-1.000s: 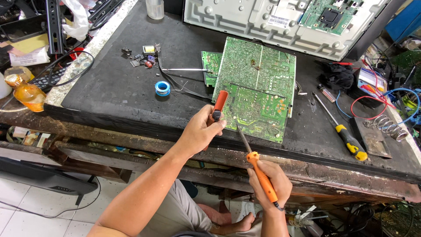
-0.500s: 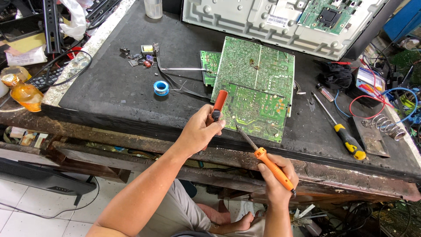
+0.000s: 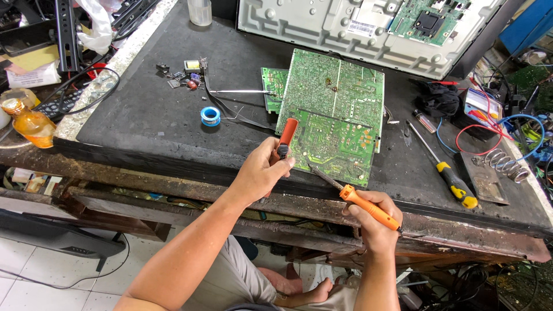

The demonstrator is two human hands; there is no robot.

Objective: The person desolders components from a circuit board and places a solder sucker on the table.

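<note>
A large green circuit board (image 3: 337, 115) lies solder side up on the dark workbench (image 3: 144, 132). My left hand (image 3: 262, 170) grips a tool with an orange tip (image 3: 286, 135), held upright at the board's near left edge. My right hand (image 3: 374, 222) holds an orange-handled soldering iron (image 3: 357, 200). Its metal tip points up and left and ends at the board's near edge. A smaller green board (image 3: 272, 89) peeks out at the far left of the big one.
A blue solder spool (image 3: 210, 116) and several small parts (image 3: 181, 75) sit to the left. A yellow-handled screwdriver (image 3: 443, 167) and a coiled iron stand (image 3: 504, 164) lie to the right. A grey panel chassis (image 3: 345, 26) stands behind. An amber bottle (image 3: 29, 124) sits far left.
My right hand has risen with the soldering iron and brought its tip closer to the board's near edge. My left hand and its tool have stayed put.
</note>
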